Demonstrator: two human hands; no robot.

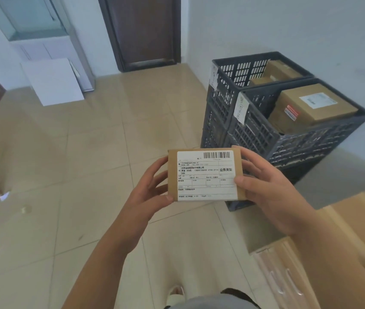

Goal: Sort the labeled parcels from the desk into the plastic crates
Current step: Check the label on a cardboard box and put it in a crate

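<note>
A dark brown wooden door (142,30) stands shut in the far wall. A flat white board (53,82) leans against a white cabinet (43,44) on the beige tiled floor (65,152).

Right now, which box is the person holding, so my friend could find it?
Start at the two dark plastic crates by the white wall. In front of them, the left hand and right hand hold a small flat brown parcel above the tiled floor. Its big white barcode label faces up, and it is outside the crates.
</note>
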